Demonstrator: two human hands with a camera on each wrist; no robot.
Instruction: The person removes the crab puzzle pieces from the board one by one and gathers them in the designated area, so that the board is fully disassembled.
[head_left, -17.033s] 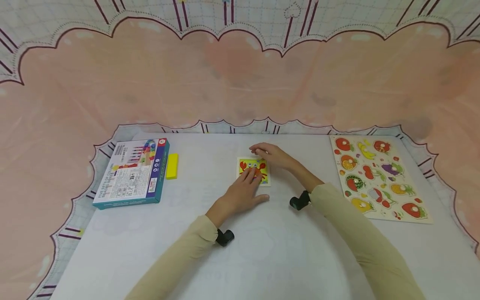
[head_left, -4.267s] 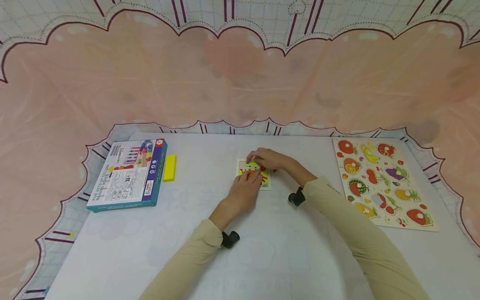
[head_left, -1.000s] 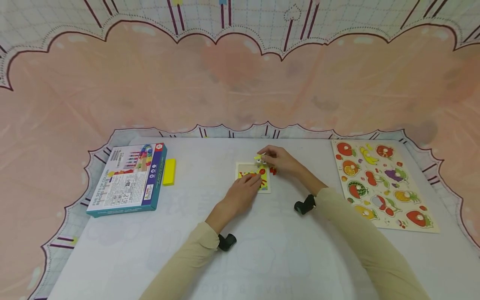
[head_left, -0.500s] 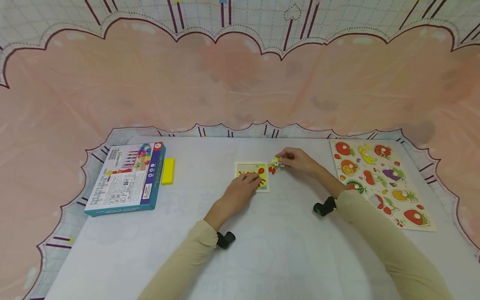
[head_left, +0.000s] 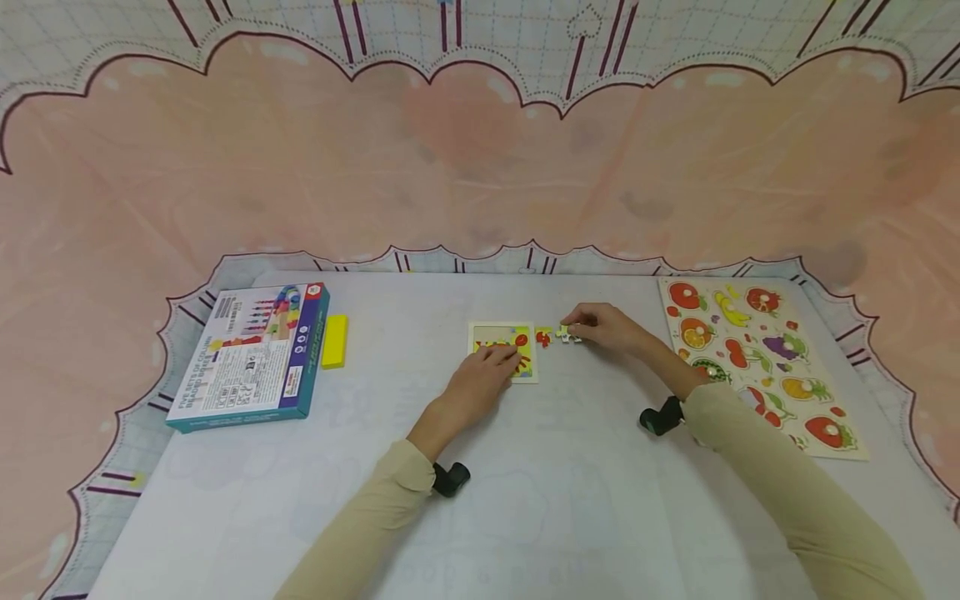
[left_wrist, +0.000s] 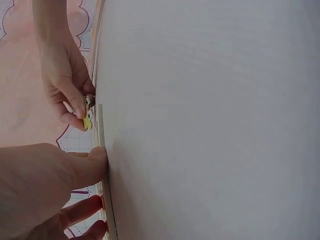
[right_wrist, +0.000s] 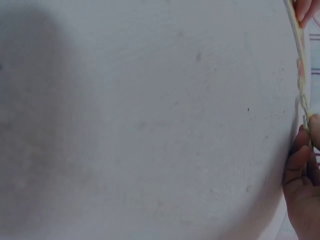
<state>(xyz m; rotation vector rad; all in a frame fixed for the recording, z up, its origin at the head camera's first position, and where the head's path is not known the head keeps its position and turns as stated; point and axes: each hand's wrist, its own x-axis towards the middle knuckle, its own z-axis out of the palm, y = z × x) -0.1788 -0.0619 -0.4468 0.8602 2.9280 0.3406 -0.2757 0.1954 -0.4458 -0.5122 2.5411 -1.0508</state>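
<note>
A small square crab puzzle (head_left: pixel 536 367) lies mid-table in a pale frame, its upper left part showing bare backing. My left hand (head_left: pixel 480 385) rests over its lower left, fingers laid across the picture; in the left wrist view the thumb (left_wrist: pixel 97 162) is at the frame's edge. Just right of the frame sits a loose red-and-yellow puzzle piece (head_left: pixel 543 337). Beside that, my right hand (head_left: pixel 609 327) pinches another puzzle piece (head_left: pixel 566 334), pale yellow with the crab's eyes, low over the table. The left wrist view shows this eye piece (left_wrist: pixel 88 116) between thumb and fingers.
On the left lies a teal-and-white boxed toy (head_left: pixel 247 354) with a yellow block (head_left: pixel 335 341) against its right side. A fruit-picture board (head_left: pixel 780 417) lies on the right, partly behind my right forearm. A patterned cloth backdrop (head_left: pixel 480 167) rises behind the table.
The eye piece has come away from over the puzzle: my right hand has carried it rightward and lowered it beside the loose red piece. My left hand has stayed on the puzzle.
</note>
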